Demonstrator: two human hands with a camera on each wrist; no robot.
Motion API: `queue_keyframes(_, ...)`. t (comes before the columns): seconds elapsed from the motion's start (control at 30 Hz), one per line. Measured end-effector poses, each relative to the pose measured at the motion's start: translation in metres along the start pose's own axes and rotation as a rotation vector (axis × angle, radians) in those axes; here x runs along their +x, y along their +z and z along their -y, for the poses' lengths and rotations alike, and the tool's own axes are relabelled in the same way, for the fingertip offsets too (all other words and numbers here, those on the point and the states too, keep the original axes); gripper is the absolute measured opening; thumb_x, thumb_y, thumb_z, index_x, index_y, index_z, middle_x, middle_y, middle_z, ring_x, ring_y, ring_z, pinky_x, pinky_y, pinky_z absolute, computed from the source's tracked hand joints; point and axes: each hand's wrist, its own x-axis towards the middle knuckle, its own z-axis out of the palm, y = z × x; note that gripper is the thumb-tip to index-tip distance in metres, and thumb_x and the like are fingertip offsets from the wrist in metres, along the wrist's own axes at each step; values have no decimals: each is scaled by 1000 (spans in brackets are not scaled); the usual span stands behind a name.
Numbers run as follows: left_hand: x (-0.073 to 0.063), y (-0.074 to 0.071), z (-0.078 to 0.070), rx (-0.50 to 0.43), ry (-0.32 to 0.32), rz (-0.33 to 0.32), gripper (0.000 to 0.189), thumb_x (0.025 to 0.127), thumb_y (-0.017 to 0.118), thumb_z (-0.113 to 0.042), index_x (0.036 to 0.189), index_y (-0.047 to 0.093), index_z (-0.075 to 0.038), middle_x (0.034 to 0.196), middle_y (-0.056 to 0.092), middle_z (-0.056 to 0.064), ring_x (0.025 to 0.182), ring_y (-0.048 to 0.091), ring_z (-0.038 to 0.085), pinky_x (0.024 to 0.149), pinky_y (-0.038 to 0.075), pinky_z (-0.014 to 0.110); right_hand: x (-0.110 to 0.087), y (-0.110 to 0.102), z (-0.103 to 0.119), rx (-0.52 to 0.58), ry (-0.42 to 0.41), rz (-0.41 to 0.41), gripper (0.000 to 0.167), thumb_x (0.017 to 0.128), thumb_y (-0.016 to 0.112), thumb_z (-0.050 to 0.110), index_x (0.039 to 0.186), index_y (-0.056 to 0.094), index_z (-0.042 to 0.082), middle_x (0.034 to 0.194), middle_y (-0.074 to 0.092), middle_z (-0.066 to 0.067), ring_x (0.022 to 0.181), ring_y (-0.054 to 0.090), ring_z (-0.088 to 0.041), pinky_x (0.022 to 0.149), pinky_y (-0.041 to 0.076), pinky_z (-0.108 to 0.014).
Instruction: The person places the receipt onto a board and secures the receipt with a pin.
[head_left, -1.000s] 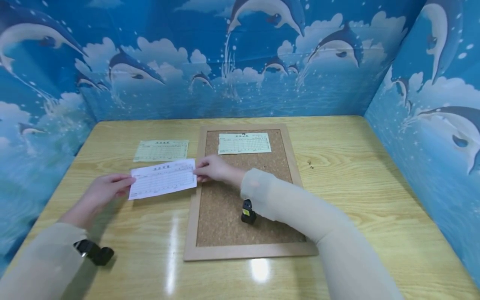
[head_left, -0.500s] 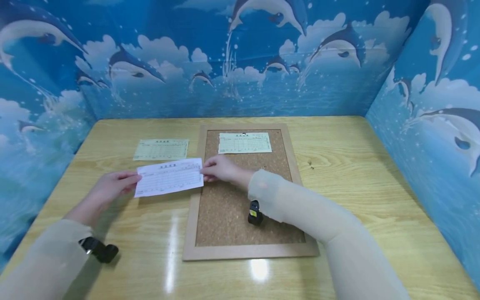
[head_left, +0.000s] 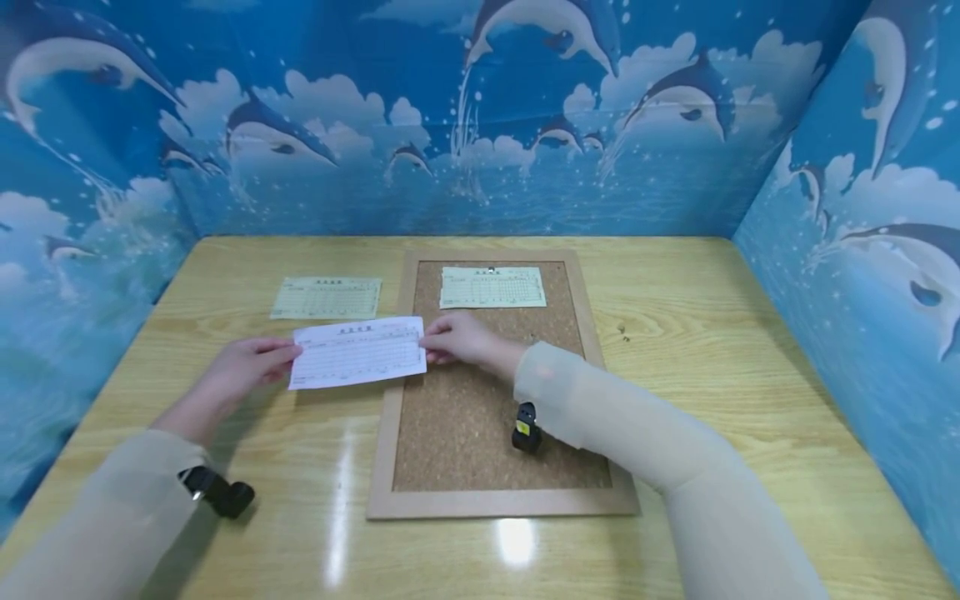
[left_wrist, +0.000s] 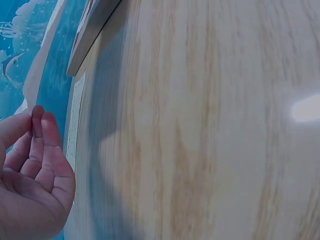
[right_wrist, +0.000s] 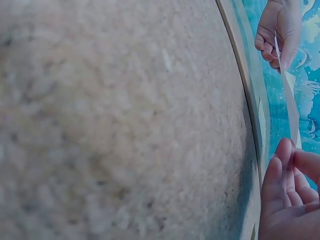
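A white printed form [head_left: 358, 353] is held up between both hands in the head view, its right end over the corkboard's left frame. My left hand [head_left: 251, 367] pinches its left edge between thumb and fingers; the left wrist view shows this hand [left_wrist: 37, 180] gripping the thin paper [left_wrist: 40, 65]. At the opposite edge, my right hand [head_left: 468, 342] pinches the form above the cork surface. The corkboard [head_left: 465, 442] lies flat with its wooden frame. Near its top a pale green form [head_left: 492, 288] is fixed by a pin [head_left: 491, 270].
Another pale green form [head_left: 326, 297] lies on the wooden table [head_left: 712, 375] left of the board. Several small dark pins [head_left: 623, 333] are scattered to the board's right. Dolphin-printed blue curtains [head_left: 330, 192] stand behind and at both sides.
Both hands have moved steadily to the right with the white form, bringing its right end over the board's frame. The board and green forms have stayed in place.
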Motion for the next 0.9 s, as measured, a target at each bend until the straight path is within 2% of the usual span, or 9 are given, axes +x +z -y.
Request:
queue_keyframes(0.2, 2, 3, -3, -33, -2, 5, 54, 92, 60, -24, 126, 45, 16, 82, 61, -11, 75, 57, -1, 71, 50, 21, -3, -4, -2, 2, 13, 5, 18, 91, 61, 9, 100, 64, -7, 72, 63, -5, 64, 60, -9, 65, 53, -24)
queue_keyframes(0.37, 3, 6, -7, -26, 6, 11, 53, 93, 58, -25, 126, 46, 14, 86, 62, -8, 76, 57, 0, 72, 51, 22, -6, -9, -2, -1, 28, 8, 18, 92, 60, 9, 101, 64, -6, 75, 63, -5, 65, 60, -9, 66, 53, -24)
queue_keyframes(0.6, 1, 11, -10, -23, 32, 13, 49, 93, 58, -21, 124, 47, 15, 82, 62, -9, 74, 57, 2, 70, 50, 22, -8, -13, -6, 8, 33, 18, 18, 91, 60, 9, 102, 65, -6, 76, 64, -5, 66, 60, -9, 67, 53, -24)
queue_keyframes(0.8, 4, 15, -12, 32, 19, 20, 51, 93, 58, -27, 125, 50, 12, 97, 63, 2, 79, 57, 4, 72, 50, 23, -9, -15, -12, 11, 18, -1, 17, 91, 60, 7, 99, 64, -7, 74, 62, -5, 65, 59, -8, 66, 53, -24)
queue_keyframes(0.9, 7, 17, -13, 29, 15, 24, 50, 94, 58, -27, 125, 50, 11, 104, 62, 7, 81, 57, 4, 74, 50, 24, -9, -18, -15, 11, 22, -10, 16, 91, 60, 7, 98, 64, -7, 74, 63, -5, 65, 59, -8, 66, 53, -23)
